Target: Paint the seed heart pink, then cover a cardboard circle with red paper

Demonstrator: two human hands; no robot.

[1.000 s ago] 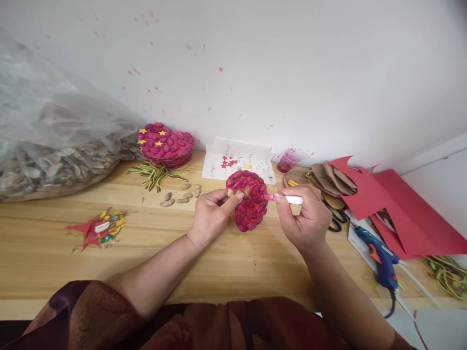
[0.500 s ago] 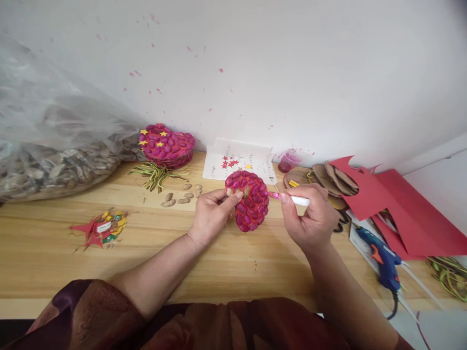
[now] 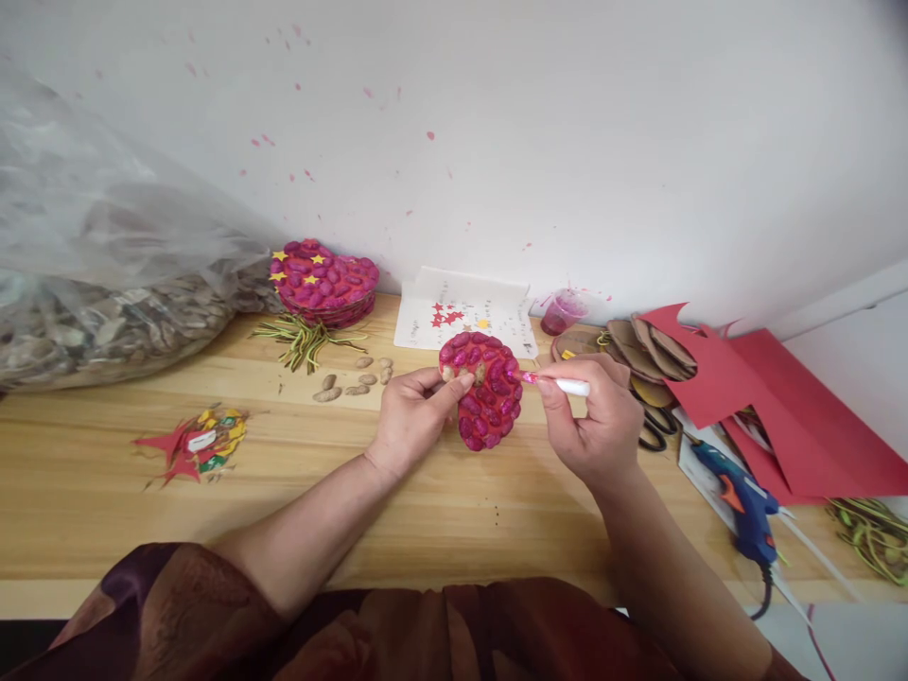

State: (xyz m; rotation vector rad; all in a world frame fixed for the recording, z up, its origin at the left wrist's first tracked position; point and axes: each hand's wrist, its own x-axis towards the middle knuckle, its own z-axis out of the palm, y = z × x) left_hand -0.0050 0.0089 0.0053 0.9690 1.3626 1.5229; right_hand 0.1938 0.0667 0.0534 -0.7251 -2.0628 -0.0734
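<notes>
My left hand [image 3: 411, 416] pinches the left edge of a round disc covered in seeds painted magenta [image 3: 486, 392], holding it tilted above the wooden table [image 3: 426, 511]. Two seeds near my thumb are still bare tan. My right hand [image 3: 596, 421] grips a white-handled brush [image 3: 564, 384] whose pink tip touches the disc's right edge.
A stack of finished magenta discs with yellow stars [image 3: 324, 281] sits at the back beside green strips [image 3: 302, 339] and loose seeds [image 3: 355, 378]. A plastic bag of seeds [image 3: 99, 284] fills the left. A pink paint cup [image 3: 560, 310], cardboard discs [image 3: 642, 350], red paper [image 3: 773, 402] and a blue glue gun [image 3: 742, 506] lie right.
The brush tip moved slightly away from the disc half a second ago and has come back against its right edge. My left hand and the disc have barely moved.
</notes>
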